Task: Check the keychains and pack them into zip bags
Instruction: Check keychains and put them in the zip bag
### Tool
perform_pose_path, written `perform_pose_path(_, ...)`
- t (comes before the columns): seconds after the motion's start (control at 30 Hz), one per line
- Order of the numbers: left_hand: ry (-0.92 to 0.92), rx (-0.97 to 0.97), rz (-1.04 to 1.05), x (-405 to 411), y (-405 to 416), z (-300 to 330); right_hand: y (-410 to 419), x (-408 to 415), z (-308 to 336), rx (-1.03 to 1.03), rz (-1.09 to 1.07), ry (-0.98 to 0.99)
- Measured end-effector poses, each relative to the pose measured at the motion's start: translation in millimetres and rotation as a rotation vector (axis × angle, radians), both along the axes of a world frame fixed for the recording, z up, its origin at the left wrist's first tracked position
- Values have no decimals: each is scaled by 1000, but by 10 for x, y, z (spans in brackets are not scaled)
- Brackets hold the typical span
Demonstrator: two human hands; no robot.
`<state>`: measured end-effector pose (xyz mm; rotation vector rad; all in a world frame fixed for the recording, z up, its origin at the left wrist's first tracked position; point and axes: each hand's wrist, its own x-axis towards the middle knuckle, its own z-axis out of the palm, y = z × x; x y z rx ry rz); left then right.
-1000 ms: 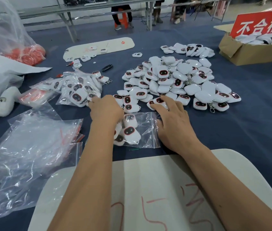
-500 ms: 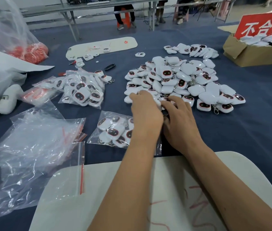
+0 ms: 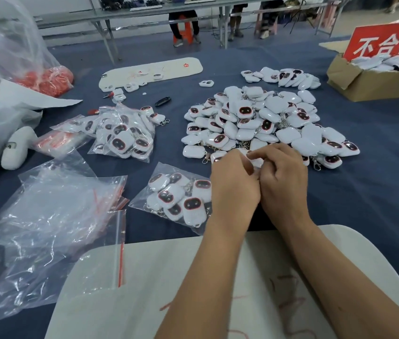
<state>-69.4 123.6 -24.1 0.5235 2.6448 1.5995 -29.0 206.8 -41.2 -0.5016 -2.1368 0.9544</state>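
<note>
From the head camera, both hands meet at the near edge of the loose keychain pile [image 3: 262, 123]. The left hand [image 3: 234, 184] and right hand [image 3: 284, 182] are pressed side by side, fingers curled inward around a white keychain [image 3: 257, 162] that shows only as a sliver between them; which way its face is turned I cannot tell. The right hand's fingertips [image 3: 254, 155] pinch at its top edge, and the left hand's curled fingers close on it from the other side.

The relation the next move turns on: the half-filled zip bag [image 3: 176, 199] lies on the surface just to the left of the left hand, touching or nearly touching its wrist, its long axis running from the pile side back toward the person. Where its mouth lies is hidden by the left forearm. The left hand is plainly the nearer one, so it would probably steady the bag while the right brings the piece across.

Further left of the hands lie filled bags [image 3: 122, 135] and a stack of empty zip bags [image 3: 54, 216].
</note>
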Motion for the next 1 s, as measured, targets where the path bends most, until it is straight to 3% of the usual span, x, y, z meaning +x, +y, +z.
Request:
perform_pose_path(0.2, -33, 27, 27, 44, -6, -32, 3, 8, 10, -70, -71, 60)
perform_pose_path(0.33, -31, 92, 68, -13, -97, 20, -8, 6, -9, -76, 8, 100)
perform_pose_path(0.47, -144, 212, 93, -73, -249, -32, -35, 20, -12, -111, 118, 87)
perform_pose_path(0.73, -283, 515, -56, -174, -409, -51, 31, 100, -32, -348, 386, -36)
perform_pose_path(1.0, -264, 519, 150, -171, -342, -98, 39, 91, -74, -661, 344, 12)
